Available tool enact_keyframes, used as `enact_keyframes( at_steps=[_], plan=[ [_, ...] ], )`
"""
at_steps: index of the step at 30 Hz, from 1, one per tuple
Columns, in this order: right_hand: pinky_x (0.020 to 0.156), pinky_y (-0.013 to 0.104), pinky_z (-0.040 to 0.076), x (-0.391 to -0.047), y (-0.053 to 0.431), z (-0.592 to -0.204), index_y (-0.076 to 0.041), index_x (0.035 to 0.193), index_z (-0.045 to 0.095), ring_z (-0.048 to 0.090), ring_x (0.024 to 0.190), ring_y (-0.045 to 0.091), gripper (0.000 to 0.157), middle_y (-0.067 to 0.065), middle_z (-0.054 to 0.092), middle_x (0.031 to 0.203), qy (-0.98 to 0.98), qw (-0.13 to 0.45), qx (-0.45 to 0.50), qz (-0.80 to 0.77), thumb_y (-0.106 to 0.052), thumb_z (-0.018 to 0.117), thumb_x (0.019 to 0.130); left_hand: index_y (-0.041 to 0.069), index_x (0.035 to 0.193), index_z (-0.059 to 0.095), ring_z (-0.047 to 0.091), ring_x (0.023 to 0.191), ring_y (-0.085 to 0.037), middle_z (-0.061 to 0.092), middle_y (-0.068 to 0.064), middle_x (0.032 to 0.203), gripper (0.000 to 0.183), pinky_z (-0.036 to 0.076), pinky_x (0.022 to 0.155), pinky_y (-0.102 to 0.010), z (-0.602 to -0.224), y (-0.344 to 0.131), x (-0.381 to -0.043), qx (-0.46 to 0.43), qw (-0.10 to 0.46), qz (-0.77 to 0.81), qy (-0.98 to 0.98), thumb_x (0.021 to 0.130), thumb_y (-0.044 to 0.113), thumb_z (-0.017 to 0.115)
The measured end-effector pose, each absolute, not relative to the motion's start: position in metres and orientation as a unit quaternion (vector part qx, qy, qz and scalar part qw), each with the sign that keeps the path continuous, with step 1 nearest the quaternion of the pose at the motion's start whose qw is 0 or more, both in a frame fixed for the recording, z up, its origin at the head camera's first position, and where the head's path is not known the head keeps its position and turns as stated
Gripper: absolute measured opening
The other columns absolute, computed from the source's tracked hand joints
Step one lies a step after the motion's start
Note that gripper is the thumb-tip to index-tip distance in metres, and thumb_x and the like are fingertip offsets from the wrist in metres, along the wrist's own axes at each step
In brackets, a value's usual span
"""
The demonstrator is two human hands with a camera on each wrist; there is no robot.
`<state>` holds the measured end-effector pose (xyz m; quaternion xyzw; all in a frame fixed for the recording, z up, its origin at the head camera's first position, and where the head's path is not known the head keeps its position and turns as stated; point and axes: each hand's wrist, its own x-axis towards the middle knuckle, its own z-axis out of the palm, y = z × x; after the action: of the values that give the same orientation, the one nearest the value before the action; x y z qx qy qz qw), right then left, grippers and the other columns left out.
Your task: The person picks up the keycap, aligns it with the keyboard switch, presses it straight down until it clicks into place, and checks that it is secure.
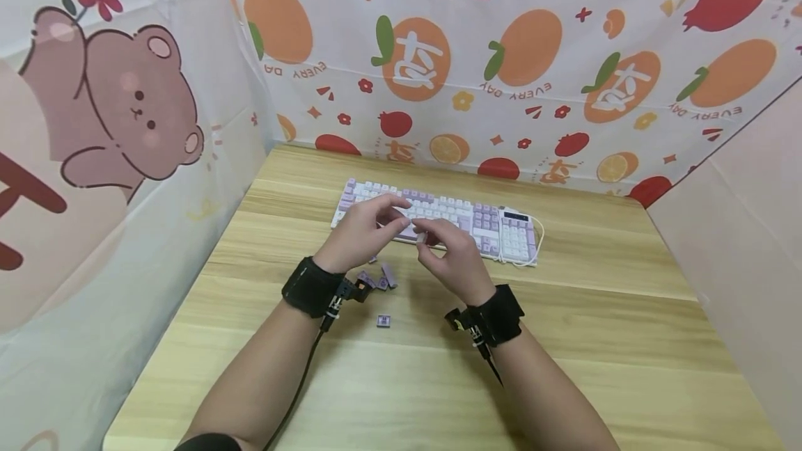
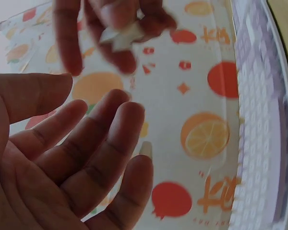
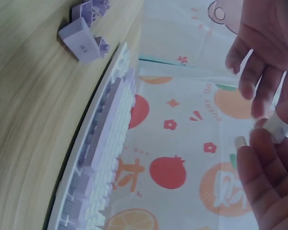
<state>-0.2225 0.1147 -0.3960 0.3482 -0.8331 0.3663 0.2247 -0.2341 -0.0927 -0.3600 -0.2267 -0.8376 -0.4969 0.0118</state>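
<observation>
A small white keycap (image 3: 277, 128) is pinched between the thumb and fingers of my right hand (image 1: 460, 259), raised over the front edge of the keyboard. My left hand (image 1: 360, 232) hovers beside it, fingers loosely bent and holding nothing, its palm in sight in the left wrist view. Below both hands lies a white and purple keyboard (image 1: 485, 228). Along its front row, in the right wrist view, gaps show between some purple keys. Several loose purple keycaps (image 1: 389, 275) lie on the table close to my left wrist, and another purple keycap (image 1: 383, 321) sits nearer to me.
The white keyboard cable (image 1: 540, 232) loops around the keyboard's right end. A wooden table (image 1: 595, 360) bears everything, with a fruit-print cloth (image 1: 464, 99) hanging behind it and a bear-print cloth (image 1: 207, 214) at the left. Each wrist wears a black band with a wired camera.
</observation>
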Motion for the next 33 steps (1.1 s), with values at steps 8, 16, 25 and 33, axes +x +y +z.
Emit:
enact_keyframes(
  at_steps=[8,16,25,33],
  plan=[
    [0.074,0.029,0.057,-0.216,0.117,-0.395,-0.002,0.126,0.062,0.066,0.082,0.017,0.042,0.01,0.07,0.101,-0.822,0.286,0.33,0.365,0.001,0.067,0.084,0.014,0.12,0.063,0.07,0.092,-0.013,0.073,-0.001,0.1,0.027,0.058,0.081,-0.036,-0.36,-0.08,-0.231,-0.236,-0.039,-0.539,-0.808,0.093,0.018,0.068],
    [0.074,0.025,0.056,-0.212,0.118,-0.392,-0.009,0.129,0.063,0.064,0.08,0.013,0.042,0.006,0.071,0.101,-0.808,0.298,0.332,0.386,-0.001,0.068,0.088,0.018,0.12,0.065,0.069,0.088,-0.014,0.073,0.001,0.093,0.026,0.056,0.081,-0.037,-0.36,-0.069,-0.226,-0.237,-0.063,-0.557,-0.794,0.095,0.024,0.066],
    [0.073,0.026,0.057,-0.207,0.124,-0.398,-0.002,0.12,0.066,0.066,0.077,0.018,0.04,0.01,0.072,0.1,-0.798,0.285,0.342,0.407,-0.002,0.077,0.082,0.01,0.112,0.065,0.069,0.082,-0.019,0.073,-0.007,0.087,0.02,0.056,0.08,-0.042,-0.37,-0.068,-0.223,-0.215,-0.06,-0.59,-0.776,0.097,0.024,0.063],
    [0.073,0.02,0.054,-0.216,0.15,-0.388,-0.002,0.118,0.067,0.066,0.077,0.019,0.032,0.012,0.072,0.096,-0.778,0.288,0.253,0.497,0.002,0.071,0.086,0.01,0.112,0.069,0.068,0.086,-0.023,0.071,-0.009,0.097,0.018,0.057,0.077,-0.04,-0.368,-0.082,-0.231,-0.194,-0.012,-0.597,-0.778,0.101,0.019,0.057]
  ],
)
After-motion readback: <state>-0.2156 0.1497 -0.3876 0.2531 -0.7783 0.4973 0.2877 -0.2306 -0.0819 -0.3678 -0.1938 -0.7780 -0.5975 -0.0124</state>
